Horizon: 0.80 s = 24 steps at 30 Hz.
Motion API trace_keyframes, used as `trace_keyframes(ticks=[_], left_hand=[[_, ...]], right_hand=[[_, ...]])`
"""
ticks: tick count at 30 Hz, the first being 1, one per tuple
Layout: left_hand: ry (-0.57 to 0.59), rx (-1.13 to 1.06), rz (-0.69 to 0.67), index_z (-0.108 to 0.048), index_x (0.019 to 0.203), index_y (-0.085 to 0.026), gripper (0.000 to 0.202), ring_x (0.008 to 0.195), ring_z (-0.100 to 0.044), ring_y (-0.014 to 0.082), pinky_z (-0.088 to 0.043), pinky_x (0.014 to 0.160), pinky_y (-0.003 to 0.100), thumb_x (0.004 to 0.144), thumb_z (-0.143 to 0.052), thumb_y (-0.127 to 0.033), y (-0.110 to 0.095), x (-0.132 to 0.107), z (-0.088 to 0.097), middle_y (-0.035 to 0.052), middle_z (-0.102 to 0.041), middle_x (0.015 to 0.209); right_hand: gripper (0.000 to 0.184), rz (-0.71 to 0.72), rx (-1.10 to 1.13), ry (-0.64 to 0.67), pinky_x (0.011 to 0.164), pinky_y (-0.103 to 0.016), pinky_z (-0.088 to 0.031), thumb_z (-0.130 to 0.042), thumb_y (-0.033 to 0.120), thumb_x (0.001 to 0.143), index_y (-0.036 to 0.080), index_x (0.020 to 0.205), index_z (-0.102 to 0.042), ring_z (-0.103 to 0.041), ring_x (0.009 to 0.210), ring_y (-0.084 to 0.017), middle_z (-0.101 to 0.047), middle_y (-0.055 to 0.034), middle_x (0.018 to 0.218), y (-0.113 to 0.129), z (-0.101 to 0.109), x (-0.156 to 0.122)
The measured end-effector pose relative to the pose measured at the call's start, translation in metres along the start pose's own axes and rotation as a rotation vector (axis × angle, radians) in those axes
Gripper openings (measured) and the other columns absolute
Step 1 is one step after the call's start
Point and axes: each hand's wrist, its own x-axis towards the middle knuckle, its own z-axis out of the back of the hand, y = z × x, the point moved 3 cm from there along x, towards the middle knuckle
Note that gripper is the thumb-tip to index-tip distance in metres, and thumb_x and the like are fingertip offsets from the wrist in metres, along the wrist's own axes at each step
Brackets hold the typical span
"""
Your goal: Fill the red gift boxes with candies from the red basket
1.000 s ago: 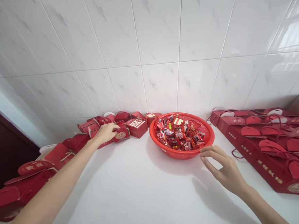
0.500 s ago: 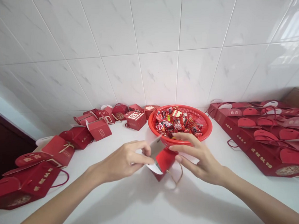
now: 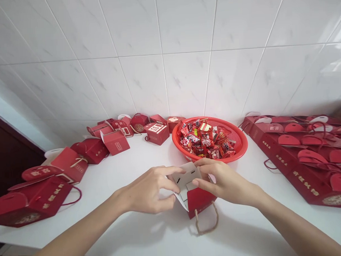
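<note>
Head view: both hands hold a small red box (image 3: pixel 199 199) on the counter (image 3: pixel 140 226), in front of the candy basket (image 3: pixel 241 149). Left hand (image 3: pixel 148 188) and right hand (image 3: pixel 225 182) have fingers pinched on its open white flaps. Thin card looks light and easily creased; grip near the folds, not the cord handle (image 3: pixel 206 224).

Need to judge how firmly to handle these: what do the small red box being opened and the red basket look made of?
The small red box looks like thin card: matte red outside, white inside, creased flaps, twine handle. The red basket looks like glossy moulded plastic with a perforated mesh wall.
</note>
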Motion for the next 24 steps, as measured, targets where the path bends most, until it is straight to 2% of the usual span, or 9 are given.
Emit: trace_keyframes(ticks=[3,6,7,10,12,14,16,19,24], left_hand=[[0.001,-0.013,0.05,-0.081,0.081,-0.023,0.029,0.094,-0.074,0.0257,-0.056,0.093,0.042,0.091,-0.056,-0.031,-0.005,0.001,-0.001,0.0081,-0.063,0.141],[-0.007,-0.024,0.157,-0.08,0.075,-0.023,0.046,0.107,-0.071,0.0261,-0.056,0.095,0.039,0.101,-0.047,-0.042,-0.008,0.003,-0.004,0.0067,-0.06,0.145],[-0.006,-0.025,0.194,-0.08,0.08,-0.023,0.045,0.109,-0.071,0.0257,-0.057,0.094,0.038,0.101,-0.046,-0.043,-0.008,0.004,-0.005,0.007,-0.058,0.146],[-0.011,-0.013,0.256,-0.075,0.117,-0.025,0.033,0.118,-0.067,0.0275,-0.058,0.093,0.037,0.096,-0.056,-0.043,-0.008,0.006,-0.008,0.0097,-0.055,0.149],[-0.024,-0.005,0.241,-0.067,0.13,-0.025,0.044,0.129,-0.059,0.0305,-0.057,0.097,0.037,0.089,-0.067,-0.04,-0.008,0.007,-0.008,0.0098,-0.055,0.148],[0.003,0.006,0.221,-0.063,0.134,-0.025,0.052,0.139,-0.049,0.0333,-0.053,0.104,0.04,0.084,-0.072,-0.039,-0.008,0.007,-0.009,0.0094,-0.054,0.15],[0.074,0.019,0.24,-0.057,0.141,-0.023,0.066,0.145,-0.041,0.0365,-0.048,0.11,0.046,0.082,-0.074,-0.048,-0.007,0.007,-0.01,0.0121,-0.047,0.156],[0.161,0.04,0.281,-0.042,0.154,-0.02,0.092,0.149,-0.032,0.0404,-0.041,0.114,0.054,0.08,-0.069,-0.068,-0.006,0.006,-0.013,0.0172,-0.035,0.162],[0.19,0.074,0.293,-0.032,0.159,-0.023,0.099,0.151,-0.027,0.0403,-0.037,0.117,0.053,0.081,-0.058,-0.078,-0.004,0.004,-0.018,0.015,-0.026,0.165]], right_hand=[[0.039,-0.023,0.049,0.082,0.055,-0.026,-0.044,-0.059,0.04,0.096,0.02,0.063,-0.053,-0.057,0.064,-0.014,-0.064,-0.0024,0.081,0.0,0.01,-0.003],[0.024,-0.024,0.042,0.116,0.062,-0.028,-0.048,-0.069,0.044,0.09,0.021,0.082,-0.067,-0.063,0.074,-0.017,-0.07,-0.0034,0.094,-0.003,0.018,-0.009],[0.024,-0.027,0.031,0.118,0.065,-0.029,-0.05,-0.073,0.046,0.086,0.023,0.092,-0.069,-0.064,0.079,-0.019,-0.071,-0.0039,0.101,-0.003,0.019,-0.012],[0.05,-0.036,0.017,0.136,0.074,-0.031,-0.053,-0.079,0.05,0.079,0.027,0.122,-0.067,-0.067,0.091,-0.022,-0.072,-0.0049,0.116,-0.004,0.023,-0.018],[0.059,-0.024,0.01,0.144,0.077,-0.031,-0.053,-0.077,0.053,0.08,0.029,0.132,-0.061,-0.068,0.098,-0.024,-0.07,-0.0054,0.123,-0.003,0.024,-0.021],[0.065,0.0,-0.022,0.147,0.083,-0.033,-0.053,-0.074,0.056,0.082,0.029,0.138,-0.056,-0.066,0.109,-0.027,-0.067,-0.0069,0.13,-0.001,0.025,-0.023],[0.07,0.003,-0.074,0.152,0.087,-0.035,-0.052,-0.07,0.06,0.084,0.027,0.143,-0.052,-0.064,0.116,-0.03,-0.064,-0.0092,0.135,-0.001,0.024,-0.024],[0.072,-0.036,-0.151,0.183,0.079,-0.036,-0.054,-0.065,0.066,0.085,0.023,0.142,-0.053,-0.068,0.105,-0.031,-0.069,-0.0116,0.128,-0.004,0.023,-0.024],[0.076,-0.097,-0.277,0.247,0.067,-0.036,-0.052,-0.057,0.077,0.083,0.017,0.131,-0.062,-0.071,0.087,-0.033,-0.072,-0.0161,0.117,-0.008,0.021,-0.027]])
